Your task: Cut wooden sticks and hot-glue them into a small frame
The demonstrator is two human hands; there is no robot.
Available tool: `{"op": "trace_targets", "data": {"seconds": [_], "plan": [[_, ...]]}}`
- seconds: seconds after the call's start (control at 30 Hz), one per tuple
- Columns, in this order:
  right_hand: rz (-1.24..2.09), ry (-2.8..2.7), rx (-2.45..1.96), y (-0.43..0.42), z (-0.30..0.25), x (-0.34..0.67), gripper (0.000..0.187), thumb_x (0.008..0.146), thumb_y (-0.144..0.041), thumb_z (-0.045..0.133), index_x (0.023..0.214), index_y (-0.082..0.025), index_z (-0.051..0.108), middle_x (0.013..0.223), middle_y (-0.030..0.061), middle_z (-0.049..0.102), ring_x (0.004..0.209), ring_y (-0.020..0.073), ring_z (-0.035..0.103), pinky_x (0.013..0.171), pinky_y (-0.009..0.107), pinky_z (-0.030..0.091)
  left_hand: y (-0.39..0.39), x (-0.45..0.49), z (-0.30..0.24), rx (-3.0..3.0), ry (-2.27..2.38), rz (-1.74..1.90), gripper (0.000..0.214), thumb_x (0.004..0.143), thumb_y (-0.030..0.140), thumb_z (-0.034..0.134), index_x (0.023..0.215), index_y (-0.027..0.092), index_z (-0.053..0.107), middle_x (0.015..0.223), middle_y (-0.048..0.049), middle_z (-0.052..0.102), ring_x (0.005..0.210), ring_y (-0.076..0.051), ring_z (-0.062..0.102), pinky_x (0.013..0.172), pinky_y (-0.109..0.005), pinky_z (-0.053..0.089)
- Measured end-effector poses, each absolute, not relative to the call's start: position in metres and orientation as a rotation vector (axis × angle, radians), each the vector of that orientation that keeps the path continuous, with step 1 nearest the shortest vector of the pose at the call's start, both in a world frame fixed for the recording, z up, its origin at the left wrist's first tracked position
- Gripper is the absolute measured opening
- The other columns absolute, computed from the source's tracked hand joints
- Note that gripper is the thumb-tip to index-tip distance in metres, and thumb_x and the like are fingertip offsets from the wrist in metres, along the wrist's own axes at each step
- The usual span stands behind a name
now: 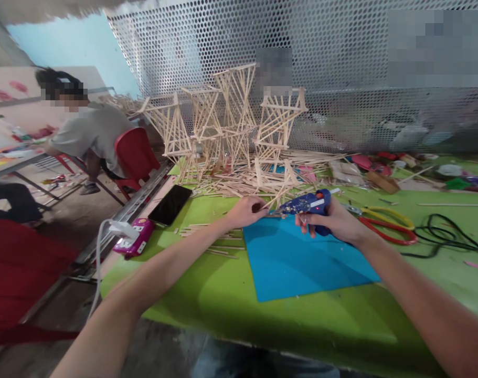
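My right hand (333, 218) grips a blue hot glue gun (307, 203) with a white glue stick (332, 192) at its back end. Its nozzle points left, close to the fingers of my left hand (246, 212). Those fingers are pinched on thin wooden sticks (271, 203), part of a small stick piece whose full shape I cannot make out. Both hands are over the upper edge of a blue sheet (301, 268) on the green table cover (223, 294). Loose sticks (223, 242) lie beside my left forearm.
Stick towers (239, 100) and a pile of sticks (239, 184) stand at the back. A black phone (170, 205) and a pink power strip (134, 237) lie left. Scissors with red and yellow handles (392, 226) and a black cable (443, 236) lie right. A person (93, 131) sits at far left.
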State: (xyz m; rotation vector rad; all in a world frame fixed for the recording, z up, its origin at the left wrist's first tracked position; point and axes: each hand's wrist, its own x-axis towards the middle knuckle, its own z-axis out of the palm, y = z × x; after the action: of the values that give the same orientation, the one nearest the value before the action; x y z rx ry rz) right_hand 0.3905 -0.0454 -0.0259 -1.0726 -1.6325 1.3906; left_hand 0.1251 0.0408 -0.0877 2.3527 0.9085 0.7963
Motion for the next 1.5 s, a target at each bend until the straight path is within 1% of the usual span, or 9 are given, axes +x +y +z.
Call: {"op": "trace_targets", "data": {"seconds": [0.13, 0.27, 0.4, 0.6, 0.73, 0.83, 1.0, 1.2, 1.5], "plan": [[1.408, -1.626, -1.003, -0.049, -0.027, 0.391, 0.030, 0.083, -0.046, 0.078, 0.076, -0.016, 0.073, 0.080, 0.0106, 0.078, 0.059, 0.0193, 0.070, 0.052, 0.030, 0.056, 0.038, 0.122, -0.085, 2.316, 0.878, 0.798, 0.026, 0.092, 0.039, 0.065, 0.102, 0.016, 0.069, 0.094, -0.0055, 0.072, 0.079, -0.016, 0.064, 0.074, -0.029, 0.051], [1.415, -1.561, -0.975, -0.051, -0.028, 0.391, 0.026, 0.084, -0.041, 0.074, 0.073, -0.018, 0.071, 0.070, 0.0081, 0.076, 0.051, 0.0181, 0.066, 0.052, 0.031, 0.054, 0.032, 0.114, -0.072, 2.338, 0.866, 0.812, 0.038, 0.091, 0.043, 0.067, 0.117, 0.015, 0.062, 0.107, -0.0104, 0.072, 0.093, -0.020, 0.068, 0.083, -0.033, 0.055], [1.445, -1.506, -0.950, -0.053, -0.026, 0.384, 0.021, 0.084, -0.038, 0.073, 0.076, -0.018, 0.071, 0.070, 0.0076, 0.075, 0.051, 0.0170, 0.063, 0.051, 0.030, 0.051, 0.025, 0.103, -0.054, 2.464, 0.953, 0.826, 0.035, 0.093, 0.044, 0.064, 0.114, 0.016, 0.064, 0.112, -0.0112, 0.072, 0.099, -0.023, 0.068, 0.087, -0.037, 0.054], [1.532, -1.348, -0.839, -0.061, -0.029, 0.366, 0.021, 0.085, -0.037, 0.071, 0.075, -0.018, 0.070, 0.064, 0.0045, 0.067, 0.051, 0.0155, 0.058, 0.044, 0.027, 0.045, 0.008, 0.097, -0.039, 2.537, 0.907, 0.961, 0.024, 0.094, 0.039, 0.061, 0.086, 0.017, 0.067, 0.081, -0.0048, 0.070, 0.073, -0.016, 0.062, 0.072, -0.030, 0.048], [1.556, -1.312, -0.825, -0.065, -0.035, 0.356, 0.024, 0.085, -0.039, 0.071, 0.075, -0.017, 0.069, 0.069, 0.0047, 0.066, 0.057, 0.0172, 0.062, 0.046, 0.028, 0.051, -0.017, 0.111, -0.039, 2.319, 0.854, 1.106, 0.029, 0.092, 0.045, 0.067, 0.096, 0.017, 0.075, 0.073, -0.0013, 0.069, 0.062, -0.011, 0.057, 0.062, -0.025, 0.043], [1.518, -1.298, -0.847, -0.066, -0.040, 0.351, 0.023, 0.086, -0.038, 0.071, 0.075, -0.018, 0.068, 0.071, 0.0038, 0.065, 0.058, 0.0173, 0.063, 0.046, 0.028, 0.052, -0.037, 0.126, -0.043, 1.970, 0.930, 1.128, 0.040, 0.090, 0.054, 0.069, 0.108, 0.019, 0.078, 0.074, -0.0014, 0.070, 0.059, -0.011, 0.054, 0.051, -0.023, 0.036], [1.428, -1.328, -0.861, -0.066, -0.049, 0.343, 0.023, 0.087, -0.038, 0.070, 0.076, -0.018, 0.068, 0.069, 0.0019, 0.065, 0.055, 0.0162, 0.063, 0.044, 0.027, 0.050, -0.051, 0.138, -0.046, 1.713, 0.935, 1.102, 0.049, 0.082, 0.058, 0.077, 0.109, 0.017, 0.080, 0.077, -0.0027, 0.072, 0.062, -0.010, 0.051, 0.055, -0.023, 0.036], [1.389, -1.330, -0.860, -0.070, -0.049, 0.341, 0.024, 0.088, -0.039, 0.070, 0.076, -0.018, 0.067, 0.069, 0.0014, 0.064, 0.054, 0.0153, 0.062, 0.044, 0.027, 0.049, -0.053, 0.137, -0.047, 1.657, 0.894, 1.092, 0.048, 0.079, 0.058, 0.080, 0.104, 0.017, 0.082, 0.086, -0.0048, 0.077, 0.060, -0.010, 0.049, 0.054, -0.023, 0.037], [1.319, -1.367, -0.887, -0.068, -0.046, 0.343, 0.025, 0.088, -0.039, 0.068, 0.074, -0.019, 0.064, 0.070, 0.0015, 0.064, 0.053, 0.0146, 0.060, 0.045, 0.028, 0.047, -0.048, 0.138, -0.061, 1.544, 0.875, 1.242, 0.044, 0.079, 0.053, 0.082, 0.108, 0.020, 0.082, 0.102, -0.0077, 0.080, 0.066, -0.011, 0.056, 0.058, -0.023, 0.045]]}}
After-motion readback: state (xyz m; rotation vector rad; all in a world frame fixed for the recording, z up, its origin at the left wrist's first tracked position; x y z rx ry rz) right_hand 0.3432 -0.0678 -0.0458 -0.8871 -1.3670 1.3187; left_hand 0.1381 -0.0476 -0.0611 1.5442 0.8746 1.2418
